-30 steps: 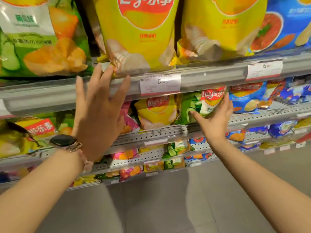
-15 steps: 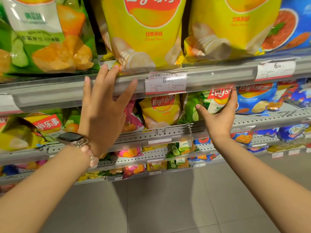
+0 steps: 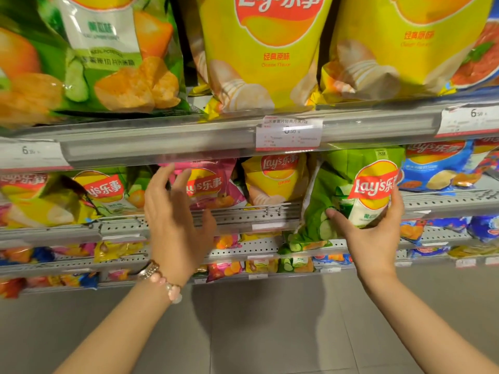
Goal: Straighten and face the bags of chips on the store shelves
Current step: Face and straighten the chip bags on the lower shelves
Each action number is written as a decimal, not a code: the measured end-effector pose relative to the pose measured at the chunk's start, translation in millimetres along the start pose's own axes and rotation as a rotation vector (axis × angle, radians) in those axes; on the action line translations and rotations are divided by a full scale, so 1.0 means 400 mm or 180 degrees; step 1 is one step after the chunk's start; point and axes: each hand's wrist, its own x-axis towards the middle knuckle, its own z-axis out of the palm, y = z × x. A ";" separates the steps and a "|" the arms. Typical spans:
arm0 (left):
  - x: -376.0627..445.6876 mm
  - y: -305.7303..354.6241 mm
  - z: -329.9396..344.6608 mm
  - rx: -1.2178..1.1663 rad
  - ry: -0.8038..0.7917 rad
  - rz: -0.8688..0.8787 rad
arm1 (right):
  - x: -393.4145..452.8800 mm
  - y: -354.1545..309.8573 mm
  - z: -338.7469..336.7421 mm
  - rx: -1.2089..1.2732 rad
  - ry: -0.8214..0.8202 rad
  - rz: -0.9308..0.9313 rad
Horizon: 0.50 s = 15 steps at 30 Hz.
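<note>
On the second shelf (image 3: 243, 217), a tilted green-yellow bag (image 3: 54, 201) is seen at the far left. The left hand (image 3: 175, 228) is raised before a pink bag (image 3: 210, 184), fingers spread, nothing gripped. A yellow bag (image 3: 274, 179) stands upright next. The green bag (image 3: 351, 195), pulled past the shelf edge, upright with logo facing out, is pinched by the right hand (image 3: 375, 236), thumb on front. A blue bag (image 3: 437, 168) stands beside it.

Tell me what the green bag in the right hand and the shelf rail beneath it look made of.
Green bag: thin glossy plastic film, judging by its creases and sheen where the right hand grips it. Shelf rail: probably grey painted metal, matte, with rows of punched holes.
</note>
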 end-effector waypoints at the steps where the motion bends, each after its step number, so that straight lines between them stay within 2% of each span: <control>1: -0.015 -0.004 0.016 -0.0091 0.0079 -0.0250 | -0.012 0.004 0.003 -0.0007 -0.0041 0.0006; 3: -0.031 -0.013 0.047 -0.0236 0.0222 -0.0680 | -0.037 0.015 0.015 0.0015 -0.0128 0.0019; 8: -0.029 -0.003 0.122 -0.0393 0.0508 -0.1235 | -0.097 0.030 0.041 0.0153 -0.0272 0.0070; 12: -0.004 -0.003 0.176 -0.1112 0.0489 -0.2257 | -0.138 0.031 0.064 0.0205 -0.0291 0.0134; 15: 0.003 -0.015 0.208 -0.1164 0.0431 -0.2307 | -0.156 0.032 0.081 0.0279 -0.0256 0.0166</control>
